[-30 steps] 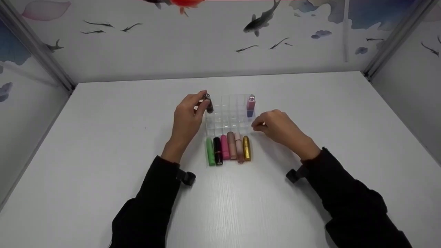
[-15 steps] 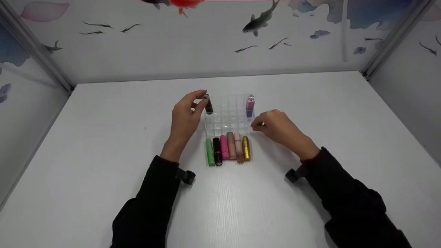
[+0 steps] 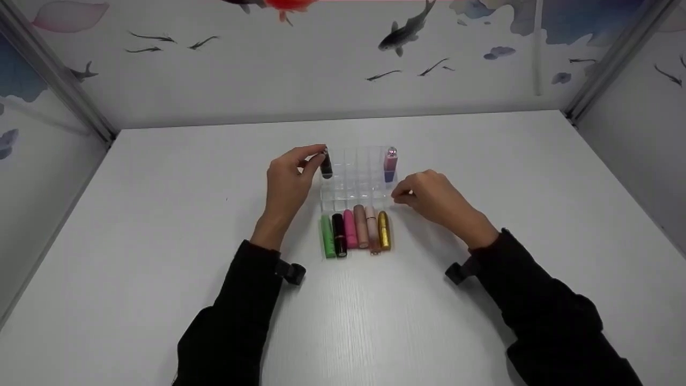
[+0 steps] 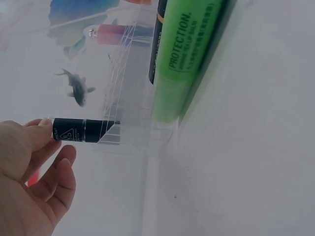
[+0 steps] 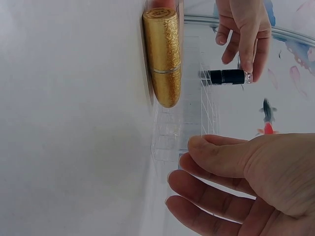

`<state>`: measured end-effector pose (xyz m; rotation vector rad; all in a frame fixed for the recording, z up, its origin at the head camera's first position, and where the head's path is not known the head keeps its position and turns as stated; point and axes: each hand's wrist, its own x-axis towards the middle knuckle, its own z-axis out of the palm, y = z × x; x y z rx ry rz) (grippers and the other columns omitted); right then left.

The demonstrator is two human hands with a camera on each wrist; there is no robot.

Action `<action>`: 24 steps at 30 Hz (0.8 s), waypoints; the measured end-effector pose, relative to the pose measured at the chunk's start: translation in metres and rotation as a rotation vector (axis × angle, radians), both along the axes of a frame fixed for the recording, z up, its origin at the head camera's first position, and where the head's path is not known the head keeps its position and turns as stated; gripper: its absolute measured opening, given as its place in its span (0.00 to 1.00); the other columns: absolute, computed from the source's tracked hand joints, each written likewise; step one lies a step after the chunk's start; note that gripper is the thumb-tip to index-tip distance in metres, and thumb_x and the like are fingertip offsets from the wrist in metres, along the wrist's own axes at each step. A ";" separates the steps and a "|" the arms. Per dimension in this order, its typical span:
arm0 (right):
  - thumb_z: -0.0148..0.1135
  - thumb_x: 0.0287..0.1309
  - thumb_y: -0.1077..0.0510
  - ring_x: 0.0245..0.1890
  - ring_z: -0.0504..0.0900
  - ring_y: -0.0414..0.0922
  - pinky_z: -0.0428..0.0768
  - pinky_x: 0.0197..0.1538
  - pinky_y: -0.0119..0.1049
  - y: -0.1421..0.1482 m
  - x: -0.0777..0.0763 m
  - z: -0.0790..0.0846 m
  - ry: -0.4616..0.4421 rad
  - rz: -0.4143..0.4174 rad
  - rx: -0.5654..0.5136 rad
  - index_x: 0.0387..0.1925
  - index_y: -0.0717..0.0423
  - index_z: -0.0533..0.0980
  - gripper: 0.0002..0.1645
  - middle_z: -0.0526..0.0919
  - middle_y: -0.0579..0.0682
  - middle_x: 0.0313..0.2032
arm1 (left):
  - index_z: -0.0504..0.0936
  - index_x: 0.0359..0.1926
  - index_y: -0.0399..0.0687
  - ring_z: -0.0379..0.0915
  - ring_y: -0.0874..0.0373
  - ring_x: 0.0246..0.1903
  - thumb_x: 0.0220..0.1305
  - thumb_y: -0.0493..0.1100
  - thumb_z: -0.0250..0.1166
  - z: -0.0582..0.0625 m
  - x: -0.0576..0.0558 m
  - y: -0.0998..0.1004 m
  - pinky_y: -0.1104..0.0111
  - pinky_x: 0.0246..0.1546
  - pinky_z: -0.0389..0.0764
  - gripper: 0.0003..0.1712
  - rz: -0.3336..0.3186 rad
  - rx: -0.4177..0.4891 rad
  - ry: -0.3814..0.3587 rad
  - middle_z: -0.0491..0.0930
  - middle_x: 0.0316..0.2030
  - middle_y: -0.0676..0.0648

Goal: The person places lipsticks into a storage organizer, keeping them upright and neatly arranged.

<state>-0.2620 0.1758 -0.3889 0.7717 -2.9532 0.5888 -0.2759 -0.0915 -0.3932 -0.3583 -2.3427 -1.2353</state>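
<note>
My left hand (image 3: pixel 289 177) pinches the top of a black lipstick (image 4: pixel 78 130) between thumb and fingertips. The lipstick's lower end is inside the back left compartment of a clear lipstick organizer (image 3: pixel 358 187). At the organizer's front right corner, my right hand (image 3: pixel 437 198) has its thumb and index finger pinched at the clear wall, the other fingers loosely bent. A pink and blue lip tube (image 3: pixel 390 162) with a silvery top stands in the back right compartment. The organizer's other visible compartments hold nothing.
A row of tubes lies in front of the organizer: green lip balm (image 3: pixel 328 237), black tube (image 3: pixel 339 236), pink tube (image 3: pixel 350 229), brown tube (image 3: pixel 361 227), pale pink tube (image 3: pixel 372 230) and gold lipstick (image 3: pixel 383 230). The white table (image 3: pixel 161 214) ends at printed panels.
My left hand has shifted slightly, and the black lipstick sits a little lower in the back left compartment. The right hand and the row of tubes stay in place.
</note>
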 end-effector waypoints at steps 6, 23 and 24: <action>0.65 0.55 0.63 0.36 0.83 0.44 0.81 0.42 0.40 0.000 0.001 0.000 -0.026 -0.005 0.000 0.37 0.56 0.85 0.07 0.87 0.50 0.35 | 0.84 0.47 0.54 0.76 0.64 0.37 0.63 0.43 0.63 -0.002 -0.001 0.002 0.72 0.37 0.74 0.12 -0.011 -0.007 -0.036 0.85 0.43 0.55; 0.65 0.55 0.63 0.37 0.83 0.44 0.81 0.42 0.40 -0.001 0.000 0.001 -0.038 -0.018 0.000 0.37 0.56 0.85 0.08 0.87 0.50 0.36 | 0.83 0.50 0.53 0.76 0.65 0.41 0.64 0.42 0.61 0.001 -0.001 0.002 0.70 0.42 0.75 0.13 -0.040 -0.047 -0.126 0.84 0.46 0.54; 0.65 0.55 0.63 0.37 0.83 0.44 0.81 0.42 0.40 -0.001 0.000 0.001 -0.040 -0.020 0.002 0.37 0.56 0.85 0.08 0.87 0.50 0.36 | 0.83 0.50 0.53 0.76 0.64 0.42 0.65 0.42 0.61 0.001 0.000 0.002 0.70 0.43 0.75 0.14 -0.040 -0.053 -0.132 0.84 0.47 0.54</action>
